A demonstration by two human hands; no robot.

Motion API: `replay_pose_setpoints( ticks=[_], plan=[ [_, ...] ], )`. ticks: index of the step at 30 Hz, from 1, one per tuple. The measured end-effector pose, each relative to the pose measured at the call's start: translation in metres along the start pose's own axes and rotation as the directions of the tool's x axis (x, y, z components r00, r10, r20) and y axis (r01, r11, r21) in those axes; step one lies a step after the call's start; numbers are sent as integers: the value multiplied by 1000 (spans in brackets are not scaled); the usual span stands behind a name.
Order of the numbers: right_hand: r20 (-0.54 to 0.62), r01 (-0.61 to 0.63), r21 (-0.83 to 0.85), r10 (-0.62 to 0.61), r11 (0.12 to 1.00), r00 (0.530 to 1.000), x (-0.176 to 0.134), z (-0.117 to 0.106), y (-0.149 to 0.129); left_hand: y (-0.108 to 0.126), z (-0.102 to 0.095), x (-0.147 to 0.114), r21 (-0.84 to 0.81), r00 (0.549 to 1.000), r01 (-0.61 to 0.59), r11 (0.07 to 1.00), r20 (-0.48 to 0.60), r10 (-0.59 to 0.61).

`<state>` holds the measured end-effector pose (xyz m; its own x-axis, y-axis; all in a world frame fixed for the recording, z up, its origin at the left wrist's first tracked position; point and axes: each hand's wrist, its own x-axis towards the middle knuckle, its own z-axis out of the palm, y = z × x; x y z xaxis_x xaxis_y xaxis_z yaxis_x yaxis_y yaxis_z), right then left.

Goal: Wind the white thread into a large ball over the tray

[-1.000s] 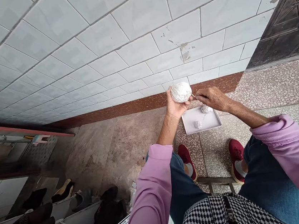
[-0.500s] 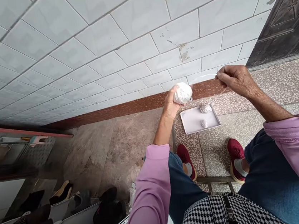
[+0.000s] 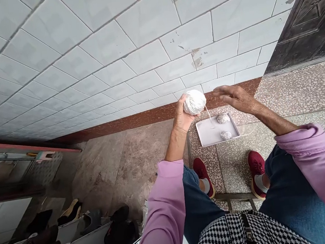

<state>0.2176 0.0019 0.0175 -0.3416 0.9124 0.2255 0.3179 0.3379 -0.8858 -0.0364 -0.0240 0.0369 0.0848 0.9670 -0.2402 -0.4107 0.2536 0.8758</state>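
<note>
My left hand (image 3: 181, 116) grips a white ball of yarn (image 3: 194, 102), wound thick, in front of the wall base. From the ball's right side a loose strand (image 3: 208, 112) hangs toward the tray. To the right of the ball, my right hand (image 3: 234, 97) is open, its fingers stretched toward the ball and apart from it. The fingertips are slightly blurred, and no yarn shows in them. Below, a shallow pale tray (image 3: 206, 135) on the floor holds two smaller balls, an upper yarn ball (image 3: 223, 118) and a lower yarn ball (image 3: 226, 135).
A white tiled wall (image 3: 142, 75) with a brown skirting rises ahead. A dark door (image 3: 301, 31) stands at the right. Two red shoes (image 3: 201, 176) flank the floor below the tray. Lower left, a shoe rack (image 3: 88, 240) holds several shoes.
My right hand has moved left toward the ball and its pinch on the strand has opened. The strand now hangs down. The lower ball in the tray has shifted slightly right.
</note>
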Motion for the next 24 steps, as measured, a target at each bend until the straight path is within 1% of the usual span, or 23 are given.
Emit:
replay_pose_setpoints(
  ticks=[2, 4, 6, 7, 9, 12, 14, 15, 17, 19, 21, 22, 24],
  plan=[
    [83, -18, 159, 4, 987, 997, 3, 18, -11, -2, 2, 1, 19, 1000, 6, 1000, 19, -6],
    [185, -105, 294, 51, 950, 981, 5, 31, -16, -2, 3, 2, 40, 1000, 15, 999, 16, -16],
    [254, -204, 381, 110, 902, 961, 5, 40, -16, 0, 3, 3, 51, 1000, 25, 998, -9, -25],
    [265, -239, 408, 136, 881, 955, 5, 43, -15, 1, 3, 3, 51, 999, 30, 998, -26, -29],
    [246, -265, 443, 168, 856, 955, 4, 47, -11, 3, 3, 3, 46, 998, 42, 998, -44, -40],
    [185, -240, 455, 173, 858, 967, 4, 47, -8, 5, 3, 4, 38, 998, 56, 998, -31, -54],
    [170, -221, 416, 164, 882, 972, 4, 46, -7, 4, 4, 4, 41, 998, 65, 997, -27, -64],
    [165, -207, 371, 156, 905, 974, 4, 46, -7, 3, 4, 4, 42, 997, 73, 996, -27, -71],
    [147, -147, 222, 116, 964, 982, 3, 49, -7, 2, 4, 5, 39, 996, 87, 995, -27, -86],
    [135, -58, 33, 53, 998, 990, 1, 54, -9, 0, 4, 6, 34, 995, 97, 995, -29, -96],
    [137, 14, -106, 0, 994, 991, -1, 60, -13, -1, 3, 6, 43, 994, 96, 994, -50, -94],
    [142, 34, -144, -14, 989, 990, -2, 62, -15, -2, 3, 6, 54, 994, 94, 994, -66, -90],
    [150, 47, -159, -23, 986, 988, -3, 62, -18, -4, 2, 7, 81, 992, 85, 993, -97, -77]
  ],
)
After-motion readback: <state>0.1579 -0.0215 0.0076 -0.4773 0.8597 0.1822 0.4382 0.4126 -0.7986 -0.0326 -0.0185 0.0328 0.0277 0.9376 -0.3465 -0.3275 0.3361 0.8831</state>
